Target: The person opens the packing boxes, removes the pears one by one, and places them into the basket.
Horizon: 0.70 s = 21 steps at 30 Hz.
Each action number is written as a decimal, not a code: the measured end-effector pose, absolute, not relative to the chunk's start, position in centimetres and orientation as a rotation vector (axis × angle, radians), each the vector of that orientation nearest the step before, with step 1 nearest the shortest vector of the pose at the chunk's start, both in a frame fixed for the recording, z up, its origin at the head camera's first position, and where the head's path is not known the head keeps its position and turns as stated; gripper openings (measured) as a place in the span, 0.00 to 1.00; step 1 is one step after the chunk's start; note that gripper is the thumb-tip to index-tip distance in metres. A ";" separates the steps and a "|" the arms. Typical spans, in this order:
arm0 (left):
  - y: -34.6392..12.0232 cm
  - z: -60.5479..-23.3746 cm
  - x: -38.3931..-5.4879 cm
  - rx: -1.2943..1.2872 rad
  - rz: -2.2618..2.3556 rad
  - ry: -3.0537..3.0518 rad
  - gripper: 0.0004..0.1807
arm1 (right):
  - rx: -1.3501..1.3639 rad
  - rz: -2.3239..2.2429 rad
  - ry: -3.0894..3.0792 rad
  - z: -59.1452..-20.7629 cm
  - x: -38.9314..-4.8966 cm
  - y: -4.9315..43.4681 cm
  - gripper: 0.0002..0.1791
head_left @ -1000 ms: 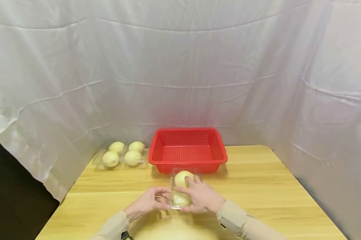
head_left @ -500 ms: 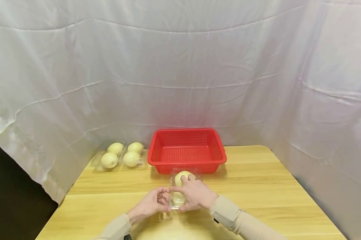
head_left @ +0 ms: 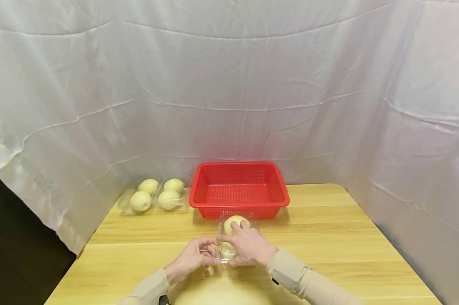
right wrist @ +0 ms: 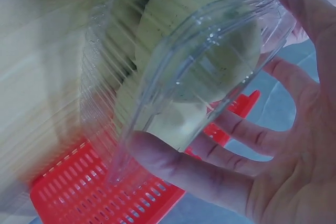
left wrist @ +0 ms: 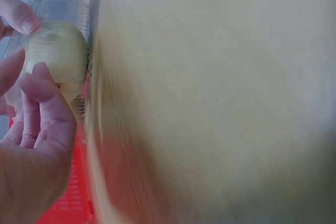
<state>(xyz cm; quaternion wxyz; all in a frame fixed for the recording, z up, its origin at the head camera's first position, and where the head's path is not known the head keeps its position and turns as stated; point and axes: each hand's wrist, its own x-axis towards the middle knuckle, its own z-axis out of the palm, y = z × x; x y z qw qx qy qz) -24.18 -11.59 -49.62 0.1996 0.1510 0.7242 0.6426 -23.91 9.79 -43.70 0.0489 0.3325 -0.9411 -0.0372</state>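
A clear plastic clamshell box [head_left: 222, 256] with two pale yellow fruits in it stands on the table, close in front of the red basket. My left hand [head_left: 191, 258] pinches the box's near left edge between thumb and bent fingers; this hand [left wrist: 44, 129] also shows in the left wrist view. From above, my right hand [head_left: 250, 246] grips the lid, thumb at the near edge and index finger reaching to the left edge. In the right wrist view its index finger [right wrist: 184, 171] curves over the lid, and a speckled fruit [right wrist: 194, 40] shows through the plastic.
The red slotted basket [head_left: 239, 212] sits at the back middle of the wooden table [head_left: 328, 254]. Left of it are two more clear boxes, each with two fruits, such as this pale fruit [head_left: 140, 201]. A grey curtain [head_left: 229, 84] hangs behind and along the sides.
My right hand has shifted left across the lid, its index finger now at the left edge and its other fingers drawn in over the far fruit. The left hand has hardly moved.
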 end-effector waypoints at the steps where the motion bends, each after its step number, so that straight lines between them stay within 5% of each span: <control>1: -11.6 -49.7 -24.2 0.418 1.806 2.006 0.31 | 1.014 -0.110 -2.867 -43.7 -23.9 9.8 0.42; 21: -11.6 -49.5 -24.7 0.444 1.790 1.868 0.28 | 1.001 -0.099 -2.862 -43.7 -23.7 9.9 0.41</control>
